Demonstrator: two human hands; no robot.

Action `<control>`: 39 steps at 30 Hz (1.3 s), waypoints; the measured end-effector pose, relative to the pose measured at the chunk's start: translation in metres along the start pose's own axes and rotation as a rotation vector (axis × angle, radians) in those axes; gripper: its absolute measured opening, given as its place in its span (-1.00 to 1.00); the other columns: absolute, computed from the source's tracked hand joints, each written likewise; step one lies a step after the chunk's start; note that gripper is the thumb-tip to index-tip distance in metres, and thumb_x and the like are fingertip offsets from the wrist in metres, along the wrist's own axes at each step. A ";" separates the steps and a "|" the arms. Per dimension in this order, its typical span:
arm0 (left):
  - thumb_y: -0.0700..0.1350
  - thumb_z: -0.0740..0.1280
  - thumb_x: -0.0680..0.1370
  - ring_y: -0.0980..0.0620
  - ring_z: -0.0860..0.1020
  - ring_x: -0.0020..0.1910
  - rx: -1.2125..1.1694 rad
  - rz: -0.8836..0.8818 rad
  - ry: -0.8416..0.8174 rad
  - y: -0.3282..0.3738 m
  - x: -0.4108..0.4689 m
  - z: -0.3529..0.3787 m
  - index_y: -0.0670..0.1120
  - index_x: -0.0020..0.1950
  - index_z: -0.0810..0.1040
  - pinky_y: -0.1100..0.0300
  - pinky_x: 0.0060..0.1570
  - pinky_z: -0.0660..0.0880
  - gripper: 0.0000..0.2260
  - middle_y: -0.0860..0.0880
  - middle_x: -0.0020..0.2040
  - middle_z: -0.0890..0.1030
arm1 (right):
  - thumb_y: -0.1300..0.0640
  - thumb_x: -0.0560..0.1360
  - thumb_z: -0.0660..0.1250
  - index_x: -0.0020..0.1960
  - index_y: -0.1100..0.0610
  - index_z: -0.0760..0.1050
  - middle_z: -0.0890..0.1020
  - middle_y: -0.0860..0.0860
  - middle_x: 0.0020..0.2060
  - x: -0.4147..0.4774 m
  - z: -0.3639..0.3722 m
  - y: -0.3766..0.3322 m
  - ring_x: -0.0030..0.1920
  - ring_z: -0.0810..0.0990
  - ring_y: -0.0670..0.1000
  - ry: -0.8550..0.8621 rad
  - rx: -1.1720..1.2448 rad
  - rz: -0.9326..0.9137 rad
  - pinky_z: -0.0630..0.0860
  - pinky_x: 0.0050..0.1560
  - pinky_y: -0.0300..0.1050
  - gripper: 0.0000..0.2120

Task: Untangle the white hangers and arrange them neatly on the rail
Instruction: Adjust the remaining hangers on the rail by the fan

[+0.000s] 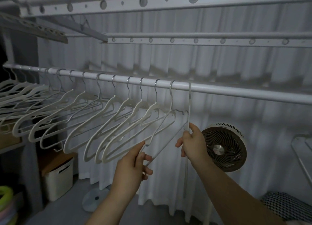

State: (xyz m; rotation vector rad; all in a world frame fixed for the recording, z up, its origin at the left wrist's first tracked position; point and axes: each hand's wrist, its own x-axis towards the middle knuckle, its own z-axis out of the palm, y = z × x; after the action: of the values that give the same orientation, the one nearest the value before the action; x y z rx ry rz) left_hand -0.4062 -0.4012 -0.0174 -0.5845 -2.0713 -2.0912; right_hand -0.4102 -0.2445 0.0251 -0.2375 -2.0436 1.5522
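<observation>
1. The white hangers [108,123] hang by their hooks in a row along the rail [236,91]. They run from its left end to about its middle, and the right half of the rail is bare.
2. Spacing is fairly even through the middle of the row. At the far left the hangers bunch and overlap, so I judge that stretch not yet sorted.
3. My left hand [133,169] has its grip pinched on the lower bar of a thin wire hanger [166,135], second from the right end of the row.
4. My right hand [192,143] has its grip closed around the last hanger [189,106], which I see edge-on, hanging straight down from the rail.
5. These two hangers sit just beside each other, and their shoulders appear to cross near the top. I cannot tell whether they are truly hooked together.
6. Risk: pulling the two apart sideways while they are crossed could lift a hook off the rail and drop a hanger to the floor.
7. Risk: a tug to the left could swing the wire hanger into the neighbouring white ones and re-snag them.
8. Risk: the light is dim and the wires are thin, so I could easily misread which bar belongs to which hanger.
9. A round fan [224,148] stands behind my right hand, in front of the curtain [253,64].
10. No brand, label or writing is legible anywhere.
</observation>
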 end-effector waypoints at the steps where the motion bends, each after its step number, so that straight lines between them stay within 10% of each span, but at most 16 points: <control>1: -0.25 0.09 0.60 0.21 0.49 -0.57 0.000 0.001 -0.001 0.000 0.000 0.001 0.25 -0.08 0.38 0.36 -0.56 0.42 -0.65 -0.03 -0.22 0.55 | 0.27 0.61 -0.01 0.46 0.18 0.16 0.48 0.08 -0.46 0.000 -0.002 0.001 -0.75 0.31 -0.16 0.004 0.003 0.003 0.27 -0.70 -0.39 -0.59; 24: -0.23 0.11 0.59 0.16 0.57 -0.44 0.056 -0.019 0.023 -0.007 0.000 0.021 0.10 0.15 0.39 0.36 -0.49 0.47 -0.74 0.03 -0.16 0.57 | 0.26 0.61 -0.01 0.49 0.16 0.09 0.48 0.07 -0.47 0.000 -0.024 0.012 -0.75 0.32 -0.15 0.042 -0.017 -0.005 0.29 -0.68 -0.40 -0.55; 34: -0.15 0.33 0.48 0.02 0.43 0.18 0.373 0.211 0.214 0.030 -0.016 0.018 -0.05 0.29 0.44 0.11 0.20 0.36 -0.63 0.04 0.16 0.49 | 0.02 0.56 0.18 0.36 0.15 0.29 0.53 -0.01 -0.38 -0.009 -0.051 0.008 -0.44 0.50 -0.08 0.048 -0.137 -0.026 0.44 -0.47 -0.33 -0.58; 37: -0.15 0.28 0.51 0.10 0.48 0.00 0.282 0.340 0.192 0.054 -0.030 0.036 0.03 0.18 0.50 0.33 0.02 0.39 -0.74 0.14 0.00 0.50 | 0.08 0.56 0.19 0.30 0.19 0.37 0.57 0.02 -0.24 -0.021 -0.078 0.001 -0.23 0.53 -0.02 0.138 -0.215 -0.130 0.51 -0.11 -0.21 -0.65; 39: -0.17 0.27 0.51 0.23 0.50 -0.12 0.210 0.362 0.083 0.061 -0.036 0.057 0.13 0.01 0.51 0.58 -0.18 0.36 -0.80 0.23 -0.10 0.52 | 0.17 0.56 0.18 0.23 0.16 0.43 0.51 -0.06 -0.30 -0.030 -0.103 -0.008 -0.30 0.47 -0.13 0.196 -0.255 -0.180 0.39 -0.27 -0.49 -0.73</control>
State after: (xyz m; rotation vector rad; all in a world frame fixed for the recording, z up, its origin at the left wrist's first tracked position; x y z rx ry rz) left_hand -0.3412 -0.3537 0.0248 -0.7593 -1.9346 -1.6483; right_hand -0.3302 -0.1750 0.0408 -0.2808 -2.0417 1.1159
